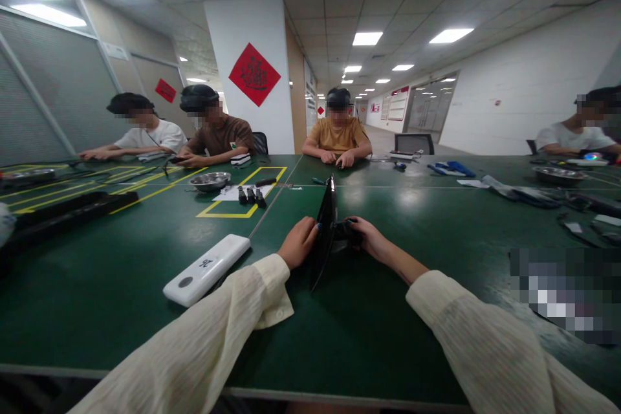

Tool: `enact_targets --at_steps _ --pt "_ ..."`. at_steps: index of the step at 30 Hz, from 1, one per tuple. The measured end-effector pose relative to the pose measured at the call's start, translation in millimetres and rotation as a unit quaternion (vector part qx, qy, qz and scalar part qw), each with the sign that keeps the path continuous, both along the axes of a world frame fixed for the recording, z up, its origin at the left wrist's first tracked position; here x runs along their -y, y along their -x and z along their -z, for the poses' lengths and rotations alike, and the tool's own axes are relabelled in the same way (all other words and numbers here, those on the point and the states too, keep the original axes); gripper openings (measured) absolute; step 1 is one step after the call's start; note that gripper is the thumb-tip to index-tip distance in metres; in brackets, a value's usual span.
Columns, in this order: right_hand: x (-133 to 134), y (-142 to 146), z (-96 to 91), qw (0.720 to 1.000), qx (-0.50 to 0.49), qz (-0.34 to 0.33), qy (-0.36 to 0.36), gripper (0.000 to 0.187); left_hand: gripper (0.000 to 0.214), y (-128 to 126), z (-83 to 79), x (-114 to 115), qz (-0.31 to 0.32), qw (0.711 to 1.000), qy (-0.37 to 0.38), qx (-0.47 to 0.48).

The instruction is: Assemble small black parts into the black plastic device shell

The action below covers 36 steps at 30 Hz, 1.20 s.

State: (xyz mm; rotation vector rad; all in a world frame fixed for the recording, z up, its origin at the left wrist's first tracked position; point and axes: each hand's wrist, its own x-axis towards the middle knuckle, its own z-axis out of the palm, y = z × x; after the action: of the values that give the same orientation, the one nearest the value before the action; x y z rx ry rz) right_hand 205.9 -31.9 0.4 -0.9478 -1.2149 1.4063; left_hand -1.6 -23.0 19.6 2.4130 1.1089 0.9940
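A thin, glossy black panel [324, 255] stands nearly edge-on above the green table [378, 336], its lower end towards me. My left hand [299, 242] grips it from the left side, fingers against its face. From the panel's right side a dark black part [343, 231] sticks out, like a mount or knob. Around its outer end the fingers of my right hand [372, 240] are closed. Shadow hides the part's details, and I cannot tell its exact kind. By my left forearm lies a white power-bank-like block [207, 270] with a marking on it.
Small black pieces [251, 196] lie on paper within yellow tape, beside a metal bowl [209, 181]. A long black tray [72, 213] is at left. Blue gloves [451, 169] and another bowl [559, 174] are at right. People in headgear sit across and at both sides.
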Motion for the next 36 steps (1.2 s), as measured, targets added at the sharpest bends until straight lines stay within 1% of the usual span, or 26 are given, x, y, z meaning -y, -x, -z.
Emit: enact_targets --at_steps 5,11,17,22,30,36 --pt "1 1 -0.7 1.000 -0.009 0.003 0.002 0.024 0.029 1 0.3 -1 -0.003 0.999 -0.019 -0.040" --pt "1 2 -1.6 1.000 -0.001 0.005 -0.001 0.024 0.033 1 -0.7 -1 -0.019 0.998 -0.008 -0.062" --pt "-4 3 4.5 0.999 0.044 0.008 -0.011 0.024 0.035 3 -0.7 -3 -0.014 0.999 0.004 -0.035" --pt "-8 1 11.2 0.996 0.086 0.004 -0.032 0.027 0.043 6 1.1 -6 -0.012 0.999 0.040 -0.010" --pt "-1 2 4.6 0.993 0.112 0.002 -0.043 0.024 0.048 6 0.9 -6 -0.038 0.999 0.024 -0.031" --pt "-1 4 5.2 0.993 0.107 0.021 -0.041 0.023 0.047 7 0.0 -6 -0.057 0.998 0.030 -0.025"
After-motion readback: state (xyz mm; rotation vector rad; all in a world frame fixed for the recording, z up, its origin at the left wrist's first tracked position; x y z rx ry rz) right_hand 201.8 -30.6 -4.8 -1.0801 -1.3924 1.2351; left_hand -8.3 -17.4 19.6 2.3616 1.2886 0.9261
